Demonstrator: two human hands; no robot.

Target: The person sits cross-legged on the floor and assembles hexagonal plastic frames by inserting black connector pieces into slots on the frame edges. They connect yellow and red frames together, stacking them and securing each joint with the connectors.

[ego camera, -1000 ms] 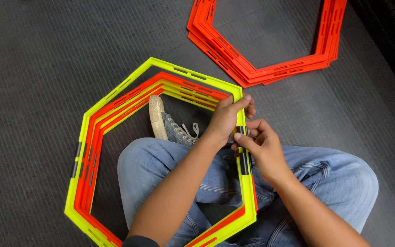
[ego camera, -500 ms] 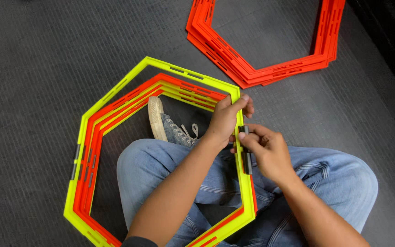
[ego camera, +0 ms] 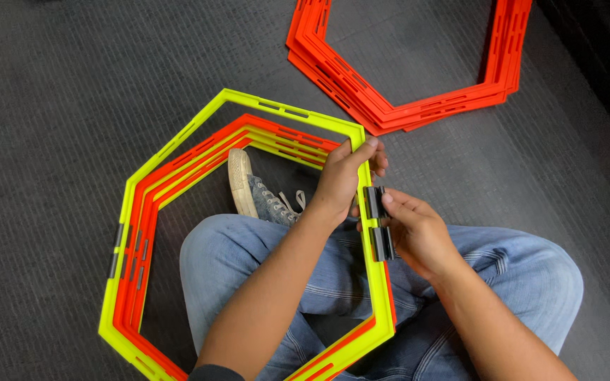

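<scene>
A stack of yellow and orange hexagon rings (ego camera: pixel 178 159) lies around my crossed legs on the floor. My left hand (ego camera: pixel 344 176) grips the stack at its right corner, fingers wrapped over the yellow edge. My right hand (ego camera: pixel 414 233) pinches the grey clips (ego camera: pixel 378 222) that sit on the yellow right side of the stack, just below my left hand. Two grey clips show there, one above the other.
A second stack of orange hexagon rings (ego camera: pixel 404 106) lies on the dark carpet at the upper right. My grey sneaker (ego camera: pixel 255 194) rests inside the near stack. Another grey clip (ego camera: pixel 116 247) sits on the stack's left side.
My right hand has slid a little to the right and down along the yellow side, and the grey clips now show more plainly. My left hand keeps its grip on the corner.
</scene>
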